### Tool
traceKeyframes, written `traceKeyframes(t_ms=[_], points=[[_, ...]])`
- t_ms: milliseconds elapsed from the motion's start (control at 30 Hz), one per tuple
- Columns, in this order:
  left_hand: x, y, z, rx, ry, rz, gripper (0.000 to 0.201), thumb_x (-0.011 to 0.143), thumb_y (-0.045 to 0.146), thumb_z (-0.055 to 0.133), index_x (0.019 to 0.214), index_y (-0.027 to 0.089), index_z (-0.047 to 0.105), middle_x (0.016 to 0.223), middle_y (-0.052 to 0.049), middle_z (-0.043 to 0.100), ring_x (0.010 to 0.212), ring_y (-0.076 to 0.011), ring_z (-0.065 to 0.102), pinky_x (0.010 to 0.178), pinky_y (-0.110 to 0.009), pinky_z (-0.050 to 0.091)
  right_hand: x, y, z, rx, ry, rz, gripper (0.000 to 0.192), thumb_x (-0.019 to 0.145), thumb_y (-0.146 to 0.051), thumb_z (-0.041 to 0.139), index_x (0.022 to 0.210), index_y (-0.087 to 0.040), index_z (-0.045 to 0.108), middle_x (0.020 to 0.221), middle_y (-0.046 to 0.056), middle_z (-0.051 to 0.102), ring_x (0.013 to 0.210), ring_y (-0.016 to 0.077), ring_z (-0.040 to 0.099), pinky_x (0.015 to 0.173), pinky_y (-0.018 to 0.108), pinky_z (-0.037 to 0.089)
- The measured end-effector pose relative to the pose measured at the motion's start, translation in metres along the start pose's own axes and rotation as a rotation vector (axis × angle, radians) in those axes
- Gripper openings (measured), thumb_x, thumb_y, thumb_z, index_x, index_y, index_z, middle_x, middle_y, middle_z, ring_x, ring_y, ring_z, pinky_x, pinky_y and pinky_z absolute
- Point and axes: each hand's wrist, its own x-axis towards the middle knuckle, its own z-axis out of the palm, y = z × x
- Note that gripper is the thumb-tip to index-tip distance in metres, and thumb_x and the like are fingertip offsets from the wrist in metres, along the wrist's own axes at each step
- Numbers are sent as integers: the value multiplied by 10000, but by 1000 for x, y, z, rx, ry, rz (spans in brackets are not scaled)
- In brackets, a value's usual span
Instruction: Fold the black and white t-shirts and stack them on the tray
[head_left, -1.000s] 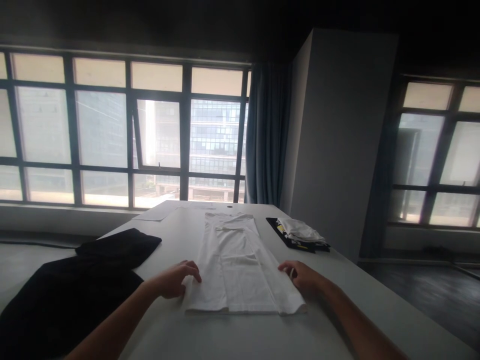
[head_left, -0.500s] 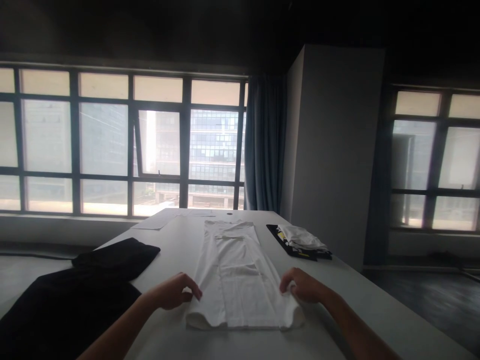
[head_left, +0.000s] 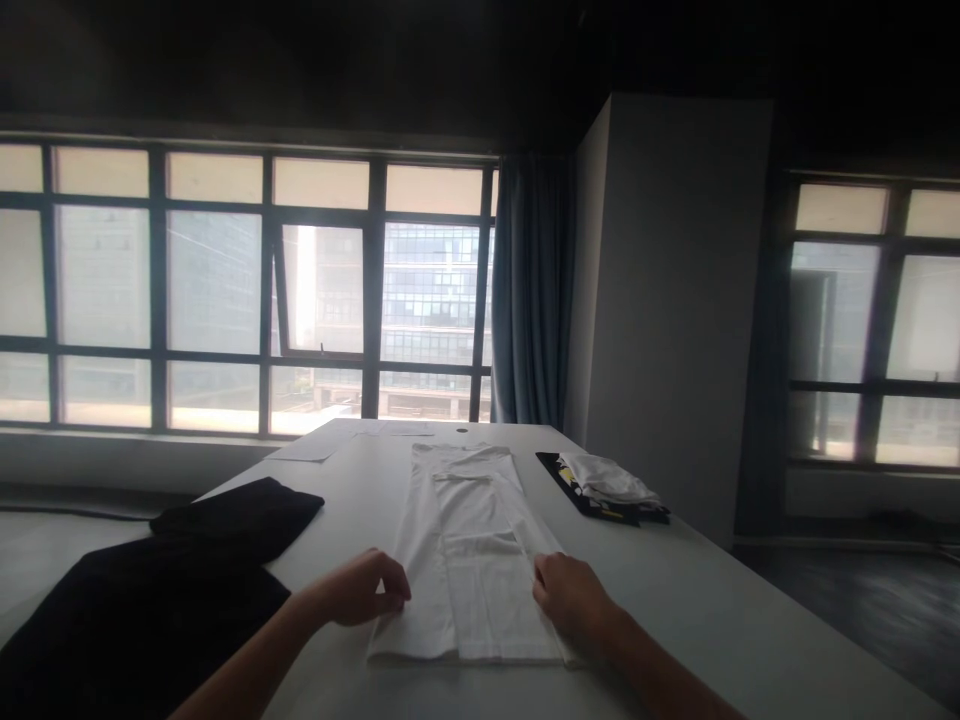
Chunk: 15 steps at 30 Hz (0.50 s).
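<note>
While the left hand (head_left: 360, 592) keeps pinching the white garment's (head_left: 465, 540) near corner, the right hand (head_left: 570, 598) has slid inward, fingers curled gripping its hem, narrowing the fold

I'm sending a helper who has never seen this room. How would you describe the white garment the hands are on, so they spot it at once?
Find the long white table running toward the big windows. Down its middle lies the white garment, folded into a long narrow strip, with the left hand and right hand at its near end. Black cloth lies left; a small folded stack sits right.
</note>
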Motion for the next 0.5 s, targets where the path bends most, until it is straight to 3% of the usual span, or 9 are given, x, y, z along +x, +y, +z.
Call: traceKeyframes(t_ms=[167, 300, 400, 433, 500], points=[[0, 2, -2, 20, -3, 14, 251, 807, 251, 603, 987, 252, 779, 979, -26, 748, 936, -210, 638, 822, -289, 482, 9, -1, 5, 418, 174, 4, 203, 902, -235, 440, 835, -170, 621, 812, 73, 704, 730, 171, 631, 644, 247, 400], [-1, 3, -3, 30, -2, 12, 249, 817, 259, 596, 990, 254, 776, 984, -28, 745, 938, -211, 634, 834, -299, 482, 16, 4, 13, 584, 37, -127, 213, 880, -280, 459, 831, -164, 631, 758, 50, 705, 675, 167, 629, 669, 257, 445], [-2, 1, -2, 11, 1, 22, 245, 831, 276, 591, 997, 244, 768, 1014, -39, 735, 972, -217, 633, 871, -319, 486, 18, 15, 18, 439, 140, -139, 321, 879, -356, 478, 1011, -147, 683, 1039, 120, 718, 965, 232, 658, 877, 327, 462], [-2, 0, -1, -9, 7, 36, 246, 828, 278, 600, 1009, 244, 762, 1062, -42, 726, 1013, -222, 629, 908, -331, 481, 18, 19, 20, 378, 136, -136, 395, 876, -379, 490, 1137, -142, 669, 1208, 145, 668, 1130, 260, 607, 978, 361, 424], [-2, -4, 1, -59, 1, 61, 285, 786, 287, 665, 1059, 264, 745, 1216, -40, 679, 1133, -241, 597, 995, -364, 451, 18, 26, 22, 288, -9, -132, 574, 878, -428, 497, 1372, -142, 551, 1475, 151, 467, 1377, 285, 407, 1130, 417, 291]])
